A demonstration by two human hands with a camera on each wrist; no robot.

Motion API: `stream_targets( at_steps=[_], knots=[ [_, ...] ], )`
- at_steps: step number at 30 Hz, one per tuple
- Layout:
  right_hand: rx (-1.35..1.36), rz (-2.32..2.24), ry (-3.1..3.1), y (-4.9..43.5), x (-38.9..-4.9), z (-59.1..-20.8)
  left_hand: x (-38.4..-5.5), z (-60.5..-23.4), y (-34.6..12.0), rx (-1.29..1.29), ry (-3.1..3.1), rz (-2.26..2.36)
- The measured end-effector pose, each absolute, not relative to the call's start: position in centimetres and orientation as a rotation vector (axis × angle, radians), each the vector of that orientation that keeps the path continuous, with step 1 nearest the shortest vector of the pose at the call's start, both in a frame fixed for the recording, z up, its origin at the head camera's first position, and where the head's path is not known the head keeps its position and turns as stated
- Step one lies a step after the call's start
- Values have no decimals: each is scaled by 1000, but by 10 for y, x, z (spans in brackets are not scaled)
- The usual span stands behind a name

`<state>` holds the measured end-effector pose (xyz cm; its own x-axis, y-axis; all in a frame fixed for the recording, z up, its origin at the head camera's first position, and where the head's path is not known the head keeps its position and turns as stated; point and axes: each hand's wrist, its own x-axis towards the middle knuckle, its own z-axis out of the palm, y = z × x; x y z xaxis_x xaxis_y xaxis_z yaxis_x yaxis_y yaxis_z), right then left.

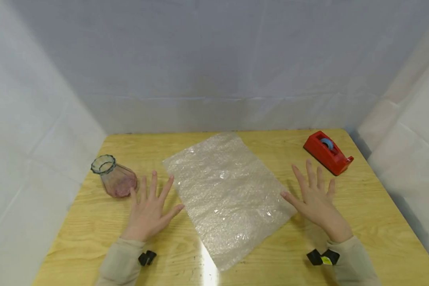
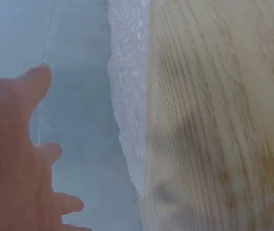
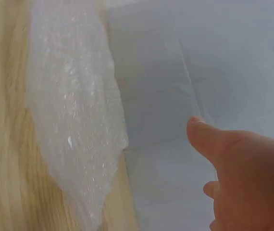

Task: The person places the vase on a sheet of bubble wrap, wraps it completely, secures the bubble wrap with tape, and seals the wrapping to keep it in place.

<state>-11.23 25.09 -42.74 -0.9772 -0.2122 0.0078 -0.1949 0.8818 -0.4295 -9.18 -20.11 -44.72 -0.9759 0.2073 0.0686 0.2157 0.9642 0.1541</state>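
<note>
A sheet of bubble wrap (image 1: 228,194) lies flat and slanted across the middle of the wooden table. On its left, my left hand (image 1: 148,212) is spread with straight fingers and holds nothing. Just beyond those fingertips, a glass vase (image 1: 119,180) with a scalloped rim and a pinkish base overlaps them in the head view. My right hand (image 1: 316,200), also spread and holding nothing, has its thumb over the sheet's right corner in that view. Past the right fingers is a red tape dispenser (image 1: 327,153) with a blue roll. Both wrist views show the bubble wrap (image 3: 74,106) beside the hands.
The yellowish wooden table (image 1: 89,234) has its back edge against a pale sheet wall (image 1: 218,71). More white sheeting (image 1: 28,131) rises at the left, and likewise at the right. Black wrist devices (image 1: 323,257) sit at both sleeves.
</note>
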Motion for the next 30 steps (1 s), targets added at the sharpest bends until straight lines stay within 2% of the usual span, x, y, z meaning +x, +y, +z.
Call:
stream_targets(
  at_steps=[9, 16, 30],
  knots=[
    [-415, -1022, 2858, 248, -128, -435, -95, -456, -203, -369, -3160, -742],
    [-355, -1239, 2709, 251, -148, -458, -99, -459, -204, -336, -3163, -1204],
    [-333, -1344, 2826, 250, -164, -488, -106, -469, -201, -347, -3132, -1361]
  ],
)
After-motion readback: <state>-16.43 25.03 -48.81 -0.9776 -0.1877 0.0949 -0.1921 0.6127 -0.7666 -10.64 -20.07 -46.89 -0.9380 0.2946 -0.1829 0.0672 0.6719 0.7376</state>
